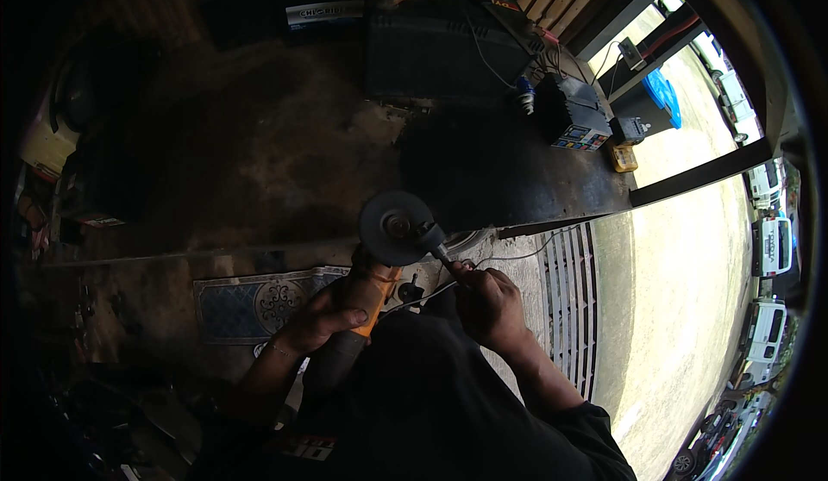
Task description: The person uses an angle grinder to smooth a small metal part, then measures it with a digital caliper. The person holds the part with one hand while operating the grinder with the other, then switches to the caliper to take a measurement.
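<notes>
My left hand (321, 321) is wrapped round the orange and dark body of an angle grinder (375, 298), its thumb lying across the orange part. The grinder points away from me, with its round grey disc (379, 225) uppermost, near the bench's front edge. In my closed right hand (493, 306) is a dark metal piece with a round head and a narrow shaft (429, 238). Its head overlaps the right side of the disc in view; whether they touch I cannot tell.
A dark, stained workbench (259, 153) stretches ahead. At its back stand a large black case (440, 59) and a battery (323, 11); a smaller black box (576, 115) sits at the right. Below are a patterned mat (259, 304), a thin cable and a floor grating (571, 309).
</notes>
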Demonstrator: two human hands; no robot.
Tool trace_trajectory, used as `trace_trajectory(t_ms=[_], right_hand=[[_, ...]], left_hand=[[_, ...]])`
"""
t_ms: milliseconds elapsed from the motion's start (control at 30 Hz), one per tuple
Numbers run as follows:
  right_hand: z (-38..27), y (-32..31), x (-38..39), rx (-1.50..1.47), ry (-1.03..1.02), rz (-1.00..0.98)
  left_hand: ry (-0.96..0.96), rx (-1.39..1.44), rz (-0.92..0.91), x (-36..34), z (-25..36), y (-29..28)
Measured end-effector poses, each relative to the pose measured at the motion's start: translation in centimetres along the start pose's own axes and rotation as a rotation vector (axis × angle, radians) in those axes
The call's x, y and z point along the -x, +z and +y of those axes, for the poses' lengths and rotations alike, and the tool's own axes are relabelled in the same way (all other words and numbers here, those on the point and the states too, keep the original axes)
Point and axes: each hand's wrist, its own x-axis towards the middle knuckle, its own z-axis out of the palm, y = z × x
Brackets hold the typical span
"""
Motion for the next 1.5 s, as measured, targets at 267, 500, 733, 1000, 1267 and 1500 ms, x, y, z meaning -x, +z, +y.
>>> trace_trajectory(t_ms=[267,500,733,1000,1267,1500], right_hand=[[-0.1,-0.7,0.0,-0.098,0.084,-0.084],[-0.3,-1.1,0.0,-0.249,0.170,-0.132],[0.2,-1.5,0.2,-0.449,0.350,-0.179],[-0.1,-1.6,-0.4,-0.660,0.414,-0.169],[-0.5,-2.3,-1.1,-0.762,0.495,-0.193],[0.5,-2.2,-0.7,-0.802,0.509,-0.207]], left_hand=[[0.000,-0.022,-0.019,-0.1,0.2,-0.2],[0.010,-0.004,-0.010,-0.1,0.2,0.0],[-0.003,-0.029,-0.012,0.1,0.7,-0.2],[0.016,-0.020,-0.007,-0.1,0.8,0.1],[0.028,-0.028,-0.025,-0.3,0.6,-0.1],[0.045,-0.017,-0.015,-0.3,0.4,-0.2]])
